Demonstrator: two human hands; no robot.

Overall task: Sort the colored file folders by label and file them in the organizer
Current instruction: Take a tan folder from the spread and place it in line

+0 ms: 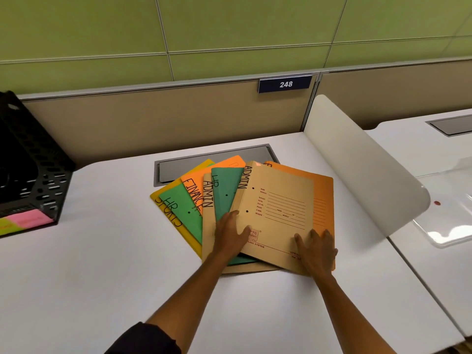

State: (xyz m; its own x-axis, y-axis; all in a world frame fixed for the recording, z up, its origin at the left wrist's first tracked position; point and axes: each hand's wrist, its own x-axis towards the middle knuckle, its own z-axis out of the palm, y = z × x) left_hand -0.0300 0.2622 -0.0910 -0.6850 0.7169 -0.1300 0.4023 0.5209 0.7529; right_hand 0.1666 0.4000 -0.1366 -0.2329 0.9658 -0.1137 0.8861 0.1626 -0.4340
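Both hands press flat, fingers spread, gripping nothing — left hand (231, 233) and right hand (315, 247) on the tan card ADMIN folder (278, 213), far right of the black mesh plastic organizer (30, 175).

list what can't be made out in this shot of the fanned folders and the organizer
Head view only:
- Rightmost orange folder: its label is mostly covered by the top tan ADMIN folder.
- Printed form text on that tan folder: too small to read.
- Black organizer: cut off by the left edge; compartments too dark to see.
- Pink and yellow tags at its base: writing blurred.
- Yellow folder: mostly overlapped by the green HR folder.
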